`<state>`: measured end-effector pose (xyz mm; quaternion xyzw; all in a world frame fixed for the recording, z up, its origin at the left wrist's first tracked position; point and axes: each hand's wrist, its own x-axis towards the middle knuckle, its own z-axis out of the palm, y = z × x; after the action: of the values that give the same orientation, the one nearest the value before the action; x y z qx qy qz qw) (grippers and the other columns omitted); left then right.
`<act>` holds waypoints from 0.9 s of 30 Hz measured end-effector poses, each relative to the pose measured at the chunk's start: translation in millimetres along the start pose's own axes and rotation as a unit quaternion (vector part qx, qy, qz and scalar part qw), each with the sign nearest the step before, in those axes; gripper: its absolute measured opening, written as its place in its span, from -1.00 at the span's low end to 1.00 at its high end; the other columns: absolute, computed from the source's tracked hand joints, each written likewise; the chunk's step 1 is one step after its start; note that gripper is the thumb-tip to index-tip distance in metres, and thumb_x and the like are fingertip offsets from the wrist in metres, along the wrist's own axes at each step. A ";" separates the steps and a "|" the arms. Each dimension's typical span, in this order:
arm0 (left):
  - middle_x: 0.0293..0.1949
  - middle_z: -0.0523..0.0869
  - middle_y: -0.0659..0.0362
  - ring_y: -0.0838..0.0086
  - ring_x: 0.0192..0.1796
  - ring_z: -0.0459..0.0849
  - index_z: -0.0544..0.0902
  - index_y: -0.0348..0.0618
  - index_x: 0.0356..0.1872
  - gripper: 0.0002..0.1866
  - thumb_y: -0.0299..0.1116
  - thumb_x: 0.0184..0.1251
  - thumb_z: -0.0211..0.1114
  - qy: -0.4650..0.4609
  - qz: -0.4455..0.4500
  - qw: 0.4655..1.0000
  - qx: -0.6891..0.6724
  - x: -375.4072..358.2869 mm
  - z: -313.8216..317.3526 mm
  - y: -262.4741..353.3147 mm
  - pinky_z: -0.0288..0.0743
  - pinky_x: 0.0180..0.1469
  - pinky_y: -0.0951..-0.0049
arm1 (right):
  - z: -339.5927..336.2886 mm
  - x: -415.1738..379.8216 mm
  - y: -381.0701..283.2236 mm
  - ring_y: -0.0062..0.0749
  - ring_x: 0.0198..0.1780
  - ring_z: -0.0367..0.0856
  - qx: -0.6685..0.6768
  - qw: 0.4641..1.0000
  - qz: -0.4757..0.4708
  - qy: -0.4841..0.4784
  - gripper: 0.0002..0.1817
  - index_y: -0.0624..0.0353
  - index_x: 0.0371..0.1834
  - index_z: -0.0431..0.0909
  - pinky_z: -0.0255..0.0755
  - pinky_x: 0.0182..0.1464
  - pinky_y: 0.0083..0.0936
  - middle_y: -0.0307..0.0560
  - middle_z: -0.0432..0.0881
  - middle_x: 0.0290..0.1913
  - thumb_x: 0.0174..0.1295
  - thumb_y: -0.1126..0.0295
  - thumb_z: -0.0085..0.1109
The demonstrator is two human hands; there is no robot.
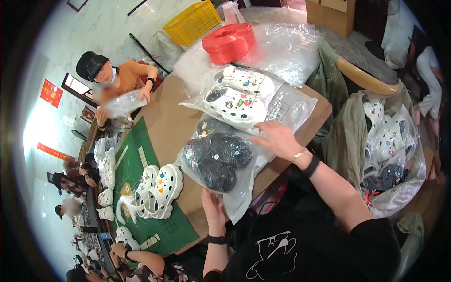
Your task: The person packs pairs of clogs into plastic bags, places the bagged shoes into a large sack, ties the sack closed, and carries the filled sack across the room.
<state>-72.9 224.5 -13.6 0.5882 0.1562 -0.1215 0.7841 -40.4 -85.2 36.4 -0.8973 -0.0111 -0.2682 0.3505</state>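
Clear plastic bags of clogs lie on the brown table in front of me. One bag holds white clogs [237,104] with colourful charms. Nearer to me, another bag holds black clogs [217,157]. My right hand [277,140] is at the right side of the bags, fingers spread, its fingertips by the lower edge of the white clogs' bag. My left hand [213,209] is upright at the near edge of the black clogs' bag, fingers extended along the plastic.
Unbagged white clogs [162,190] stand on a green mat [185,230]. A red twine roll [229,43] and yellow crate [192,22] are behind. A sack [345,127] of bagged clogs is right. A co-worker [134,75] handles plastic; others sit left.
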 end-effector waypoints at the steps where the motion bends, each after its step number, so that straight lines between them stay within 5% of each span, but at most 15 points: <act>1: 0.23 0.45 0.22 0.38 0.21 0.43 0.30 -0.12 0.32 -0.34 0.17 0.44 0.04 -0.004 0.001 1.000 -0.001 1.7 2.1 3.7 0.27 0.17 0.40 | 10.4 6.4 -4.1 -0.02 -0.04 0.60 -0.027 0.995 0.039 -0.092 -0.45 0.27 -0.15 0.59 0.48 -0.02 -0.26 0.17 0.64 -0.20 0.31 -0.09 0.00; 6: 0.46 0.22 0.13 0.27 0.44 0.21 0.20 -0.11 0.45 -0.33 0.09 0.50 0.01 -0.111 0.136 0.984 0.020 -19.1 20.9 31.6 0.07 0.45 0.28 | 62.5 18.2 -22.6 0.15 -0.11 0.65 0.058 0.940 0.154 -0.298 -0.16 0.30 -0.11 0.62 0.48 -0.01 -0.13 0.28 0.68 -0.19 0.11 -0.41 -0.02; 7: 0.45 0.24 0.13 0.25 0.44 0.22 0.15 -0.20 0.46 -0.41 -0.38 0.48 0.09 -0.046 0.055 0.988 -0.140 -10.2 12.6 35.3 0.05 0.46 0.27 | 76.6 13.5 -30.1 0.13 -0.12 0.66 0.080 0.939 0.142 -0.303 -0.24 0.29 -0.12 0.61 0.50 -0.04 -0.12 0.28 0.68 -0.21 0.14 -0.32 0.01; 9: 0.42 0.28 0.03 0.28 0.42 0.25 0.18 -0.24 0.45 -0.36 -0.57 0.32 0.07 -0.087 0.357 0.865 0.342 -3.1 -34.1 19.1 0.01 0.48 0.32 | 80.9 -4.6 -51.9 0.12 -0.28 0.67 0.064 0.971 0.022 -0.230 -0.51 0.28 -0.20 0.60 0.53 -0.24 -0.05 0.24 0.66 -0.35 0.11 0.02 0.04; 10: 0.39 0.30 -0.02 0.25 0.43 0.24 0.19 -0.26 0.44 -0.34 -0.64 0.26 0.03 -0.090 0.335 0.864 0.365 -12.1 -31.5 30.3 0.00 0.49 0.30 | 87.8 -4.6 -65.0 0.15 -0.36 0.65 0.080 0.954 0.110 -0.267 -0.61 0.28 -0.27 0.56 0.52 -0.29 -0.02 0.23 0.64 -0.41 0.09 0.13 0.05; 11: 0.36 0.31 -0.10 0.15 0.44 0.22 0.15 -0.28 0.44 -0.26 -0.75 0.12 -0.02 -0.044 0.181 0.969 0.163 -21.9 -18.4 37.1 -0.01 0.49 0.22 | 95.9 -12.9 -70.9 0.16 -0.40 0.64 0.114 0.968 0.102 -0.200 -0.67 0.27 -0.32 0.53 0.51 -0.30 0.00 0.21 0.63 -0.44 0.09 0.18 0.06; 12: 0.32 0.36 -0.06 0.13 0.40 0.27 0.16 -0.25 0.43 -0.38 -0.51 0.33 0.06 -0.024 0.352 0.836 0.421 -14.3 -53.9 19.4 0.09 0.46 0.14 | 93.7 -19.1 -76.5 0.14 -0.36 0.64 0.109 0.969 0.106 -0.195 -0.68 0.29 -0.30 0.53 0.50 -0.28 -0.02 0.21 0.63 -0.42 0.09 0.21 0.08; 13: 0.45 0.19 -0.17 -0.20 0.44 0.14 0.31 0.02 0.41 -0.41 -0.34 0.35 0.20 -0.020 0.172 0.948 0.268 -37.8 -36.4 43.3 0.03 0.47 0.04 | 87.0 -20.3 -86.5 0.11 -0.32 0.64 0.108 0.970 0.105 -0.191 -0.68 0.31 -0.28 0.54 0.49 -0.25 -0.04 0.20 0.63 -0.39 0.08 0.23 0.11; 15: 0.33 0.37 -0.03 0.10 0.37 0.33 0.18 -0.20 0.43 -0.34 -0.17 0.38 0.12 -0.003 0.281 0.955 0.096 18.5 -78.6 11.6 0.16 0.43 0.08 | 55.5 -35.4 -103.6 0.13 -0.33 0.62 0.226 0.974 0.017 -0.016 -0.60 0.34 -0.10 0.44 0.49 -0.24 -0.05 0.18 0.61 -0.42 0.09 0.26 0.13; 18: 0.34 0.36 -0.02 0.08 0.37 0.33 0.18 -0.19 0.43 -0.31 -0.11 0.36 0.13 -0.071 0.185 0.980 0.007 -14.0 -46.3 35.7 0.16 0.43 0.05 | -7.9 -47.8 -101.1 0.12 0.09 0.47 0.199 0.975 0.042 -0.090 -0.40 0.26 0.20 0.31 0.38 0.06 -0.06 0.26 0.46 0.04 0.17 0.16 0.18; 22: 0.35 0.35 -0.01 0.07 0.36 0.33 0.18 -0.17 0.43 -0.27 -0.04 0.33 0.14 -0.284 0.072 0.950 -0.104 -30.5 40.4 50.1 0.16 0.43 0.02 | -69.0 -75.1 -61.9 0.04 0.50 0.06 0.142 0.988 0.023 0.059 -0.22 0.14 0.40 0.20 0.08 0.44 -0.17 0.21 0.04 0.47 0.20 0.03 0.27; 24: 0.36 0.35 0.00 0.06 0.36 0.34 0.18 -0.16 0.43 -0.25 0.00 0.31 0.15 -0.402 -0.020 0.905 -0.142 -39.7 93.0 45.0 0.16 0.43 0.00 | -113.1 -94.7 -46.4 -0.18 0.50 0.07 0.369 0.918 0.135 0.053 -0.16 0.13 0.47 0.10 0.07 0.44 -0.18 0.06 0.10 0.47 0.17 0.16 0.31; 25: 0.27 0.46 0.04 0.19 0.31 0.43 0.31 -0.25 0.35 -0.31 -0.04 0.28 0.14 -0.374 0.086 0.921 -0.066 -38.9 124.8 34.6 0.31 0.34 0.11 | -132.8 -110.8 -36.6 -0.28 0.49 0.09 0.347 0.918 0.163 0.098 -0.12 0.14 0.47 0.08 0.06 0.45 -0.25 -0.01 0.15 0.45 0.10 0.24 0.34; 26: 0.28 0.44 0.03 0.22 0.31 0.43 0.28 -0.27 0.36 -0.27 -0.08 0.22 0.20 -0.348 -0.089 0.930 -0.081 -34.8 138.1 17.2 0.27 0.37 0.11 | -160.2 -126.0 -37.9 -0.28 0.48 0.10 0.302 0.920 0.201 0.150 -0.08 0.17 0.47 0.08 0.02 0.46 -0.31 -0.02 0.19 0.43 0.03 0.29 0.36; 27: 0.31 0.40 0.00 0.23 0.33 0.39 0.26 -0.30 0.38 -0.29 -0.13 0.26 0.17 -0.434 0.027 0.900 0.009 -51.7 177.7 20.1 0.23 0.38 0.17 | -177.2 -143.5 -27.3 -0.27 0.49 0.10 0.249 0.922 0.199 0.219 -0.08 0.18 0.48 0.07 -0.01 0.48 -0.31 -0.02 0.21 0.43 0.02 0.30 0.33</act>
<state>-94.8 59.9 70.3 0.4879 -0.2169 -0.3445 0.7721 -252.8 -153.0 91.4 -0.6837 0.1783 -0.3709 0.6027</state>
